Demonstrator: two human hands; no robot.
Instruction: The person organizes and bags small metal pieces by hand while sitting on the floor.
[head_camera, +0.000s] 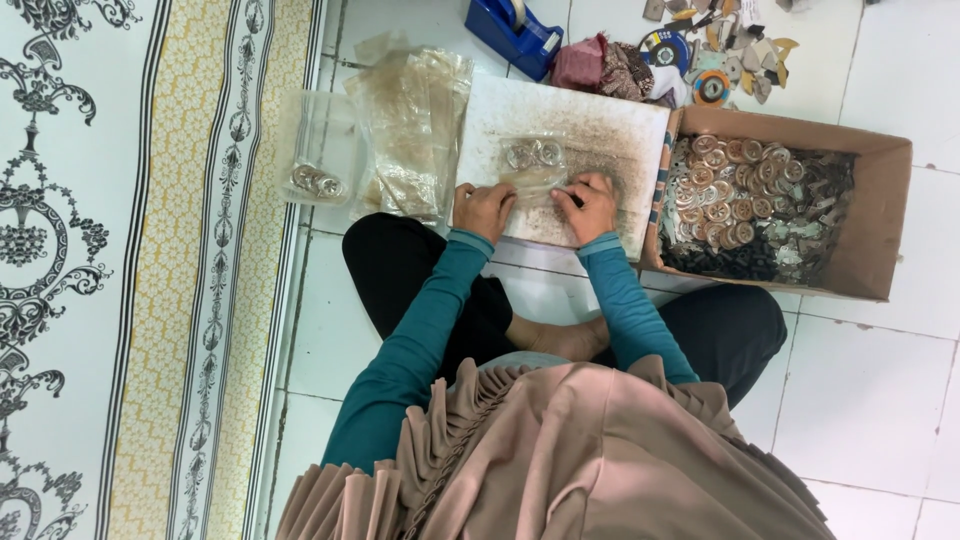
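Note:
A small clear plastic bag (533, 163) holding several round metal pieces lies on a worn white board (610, 130) in front of me. My left hand (483, 208) pinches the bag's near edge at its left side. My right hand (588, 203) presses the same edge at its right side. Both arms wear teal sleeves.
A cardboard box (882, 215) full of round metal and brown pieces stands to the right of the board. A pile of empty clear bags (415, 125) and a filled bag (315, 175) lie to the left. A blue tape dispenser (515, 30), cloth and scraps sit beyond. A patterned mat (120, 270) covers the left.

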